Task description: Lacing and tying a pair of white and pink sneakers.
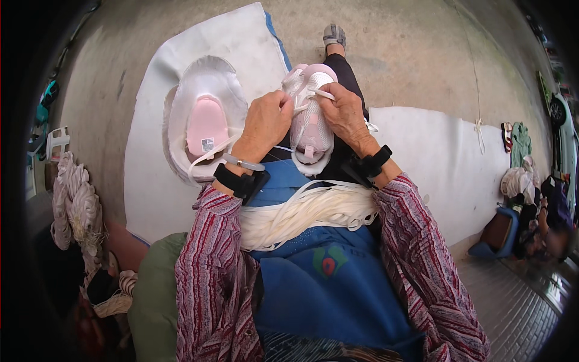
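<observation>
A white and pink shoe (312, 123) rests on my dark-trousered leg, its toe end toward me, with white lacing across its front. My left hand (265, 120) is closed at the shoe's left side, pinching a white shoelace (300, 109). On the other side my right hand (347, 111) pinches a lace end (325, 94) that sticks out past its fingertips. Across my lap, over a blue apron (325, 274), lies a thick bundle of cream-white laces (307, 214).
On the white sheet (151, 145) at left lie nested white shoe pieces (232, 78) with a pink insole (206, 123). Another white sheet (440, 139) spreads to the right. Bunched white shoes (84, 205) hang far left beside a white stool (57, 142). A blue chair (497, 232) stands right.
</observation>
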Demonstrator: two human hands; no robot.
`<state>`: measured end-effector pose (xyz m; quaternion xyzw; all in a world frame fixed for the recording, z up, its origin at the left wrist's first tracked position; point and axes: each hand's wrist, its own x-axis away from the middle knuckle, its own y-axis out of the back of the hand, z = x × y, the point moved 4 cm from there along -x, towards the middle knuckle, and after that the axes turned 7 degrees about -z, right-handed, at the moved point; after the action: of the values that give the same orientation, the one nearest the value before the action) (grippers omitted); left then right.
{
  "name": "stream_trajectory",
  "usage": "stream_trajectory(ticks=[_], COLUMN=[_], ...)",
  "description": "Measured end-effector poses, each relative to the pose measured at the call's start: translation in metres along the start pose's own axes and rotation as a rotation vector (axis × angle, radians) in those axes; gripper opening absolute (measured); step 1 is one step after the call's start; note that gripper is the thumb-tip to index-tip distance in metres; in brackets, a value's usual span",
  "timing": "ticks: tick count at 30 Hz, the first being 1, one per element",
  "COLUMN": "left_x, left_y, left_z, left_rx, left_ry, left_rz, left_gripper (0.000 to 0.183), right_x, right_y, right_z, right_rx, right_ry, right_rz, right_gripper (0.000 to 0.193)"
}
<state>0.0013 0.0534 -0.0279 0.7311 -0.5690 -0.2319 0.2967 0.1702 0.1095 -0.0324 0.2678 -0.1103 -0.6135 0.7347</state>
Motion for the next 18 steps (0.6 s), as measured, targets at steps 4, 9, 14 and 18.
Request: stream_trajectory(ticks=[4,9,14,18], left_x=[-0.011,-0.018,-0.022,-0.022], left_y=[-0.011,-0.023,-0.027,-0.027], left_z=[0.0,0.004,0.005,0.006], left_rx=[0.127,0.27,0.463,0.552], left_ry=[0.014,0.184,0.266,0.394], left_rz=[-0.011,0.149,0.205,0.268], left_gripper=[0.024,0.027,0.026,0.021], right_x=[-0.005,0.003,-0.005,-0.013], right_y=[0.016,0.018,0.015,0.01], right_z=[-0.011,-0.009,0.001,0.009], right_rx=[-0.049,0.084,0.157,0.243], right_ry=[-0.117,0.052,0.15,0.037], right_rz=[0.053,0.149,0.187,0.285], right_gripper=[0.023,0.024,0.024,0.023])
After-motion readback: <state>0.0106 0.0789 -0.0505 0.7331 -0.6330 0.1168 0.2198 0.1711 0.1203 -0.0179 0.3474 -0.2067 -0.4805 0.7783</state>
